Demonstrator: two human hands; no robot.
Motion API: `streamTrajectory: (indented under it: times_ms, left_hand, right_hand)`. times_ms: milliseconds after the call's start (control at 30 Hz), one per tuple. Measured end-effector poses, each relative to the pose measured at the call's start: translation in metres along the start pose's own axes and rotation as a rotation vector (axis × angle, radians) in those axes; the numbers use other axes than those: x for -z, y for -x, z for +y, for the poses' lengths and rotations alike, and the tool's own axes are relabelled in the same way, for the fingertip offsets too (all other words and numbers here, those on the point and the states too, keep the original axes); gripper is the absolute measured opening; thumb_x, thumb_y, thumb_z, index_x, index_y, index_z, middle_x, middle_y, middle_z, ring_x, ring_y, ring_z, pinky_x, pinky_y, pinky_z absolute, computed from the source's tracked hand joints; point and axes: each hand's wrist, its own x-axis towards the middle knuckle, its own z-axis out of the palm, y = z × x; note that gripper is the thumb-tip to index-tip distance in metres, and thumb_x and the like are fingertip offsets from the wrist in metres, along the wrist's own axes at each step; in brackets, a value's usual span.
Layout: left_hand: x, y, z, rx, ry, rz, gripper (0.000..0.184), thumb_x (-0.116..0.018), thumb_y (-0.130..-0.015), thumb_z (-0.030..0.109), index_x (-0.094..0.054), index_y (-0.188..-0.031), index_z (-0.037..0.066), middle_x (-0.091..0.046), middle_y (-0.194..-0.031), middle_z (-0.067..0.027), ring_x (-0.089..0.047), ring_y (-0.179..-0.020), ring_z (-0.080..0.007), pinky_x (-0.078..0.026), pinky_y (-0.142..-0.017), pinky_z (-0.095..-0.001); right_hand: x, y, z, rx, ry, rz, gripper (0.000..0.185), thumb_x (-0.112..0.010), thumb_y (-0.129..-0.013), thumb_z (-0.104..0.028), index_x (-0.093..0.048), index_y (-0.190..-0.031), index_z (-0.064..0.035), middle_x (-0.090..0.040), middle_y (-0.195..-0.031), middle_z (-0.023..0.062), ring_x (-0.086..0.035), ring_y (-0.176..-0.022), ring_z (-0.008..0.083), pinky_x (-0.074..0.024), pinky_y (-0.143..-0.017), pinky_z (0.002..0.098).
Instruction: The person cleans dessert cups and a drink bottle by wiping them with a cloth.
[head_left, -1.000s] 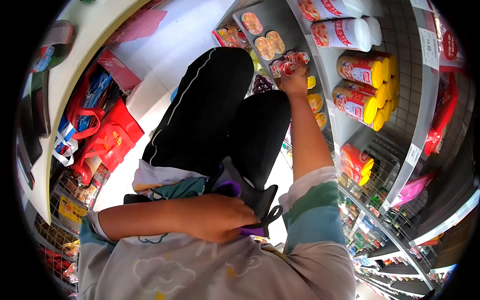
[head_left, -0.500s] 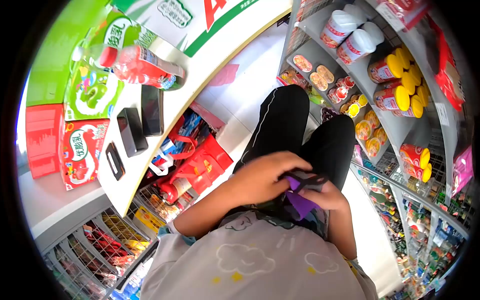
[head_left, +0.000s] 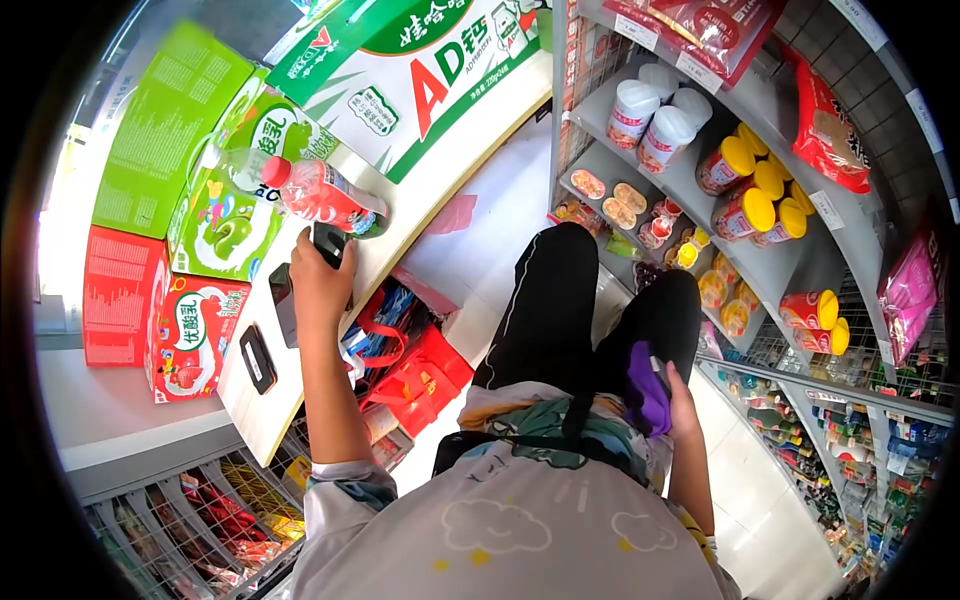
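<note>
While the right hand [head_left: 683,402] holds a purple pouch [head_left: 648,392] over the lap, the left hand [head_left: 322,278] reaches onto the counter [head_left: 262,420].

Device [head_left: 329,238]: black, near the counter's aisle-side edge, partly covered by the left hand. Fingers and thumb to either side; whether the grip has closed on it cannot be told.

Pouch: above the right thigh, clear of the counter; right grip closed on its outer side.

Bottle [head_left: 332,198]: red cap, just beyond the left fingertips.

Box [head_left: 283,310]: dark, just beside the left hand, on the side toward the counter's near corner.

Phone [head_left: 257,358]: flat, nearest that corner, apart from the hand.

Cartons [head_left: 198,335]: along the counter's back edge.

Handling notes, by judgement: the device is best taken by its two long sides, fingers and thumb opposed, wrist kept off the box. Knuckles should stay clear of the bottle, which a knock could topple. A level hold suits, since the aisle edge is close. The pouch is best kept steady in the right hand, away from the reaching arm.
</note>
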Motion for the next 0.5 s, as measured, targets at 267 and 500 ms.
streamTrajectory:
  times_ms: [267,500]
  left_hand:
    - [-0.015,-0.011,-0.002,0.09,0.049,-0.08,0.081,-0.075,-0.085,0.031,-0.038,-0.147,-0.005,-0.058,-0.127,-0.0343,-0.056,-0.116,-0.0521,-0.045,-0.102,-0.0537]
    - [-0.008,-0.011,0.002,0.098,0.064,-0.043,0.082,-0.077,-0.084,0.032,-0.039,-0.146,-0.007,-0.06,-0.124,-0.0341,-0.058,-0.114,-0.051,-0.047,-0.101,-0.0523]
  right_hand:
    - [-0.001,0.002,-0.008,-0.064,-0.324,-0.177,0.071,-0.044,-0.104,-0.06,-0.056,-0.14,-0.0002,-0.069,-0.124,0.0152,-0.068,-0.11,0.0292,-0.0546,-0.099,0.0422]
    - [0.005,-0.007,-0.008,-0.127,-0.331,-0.164,0.075,-0.043,-0.102,-0.065,-0.058,-0.14,-0.0027,-0.07,-0.119,0.0167,-0.068,-0.107,0.0338,-0.0553,-0.096,0.0468]
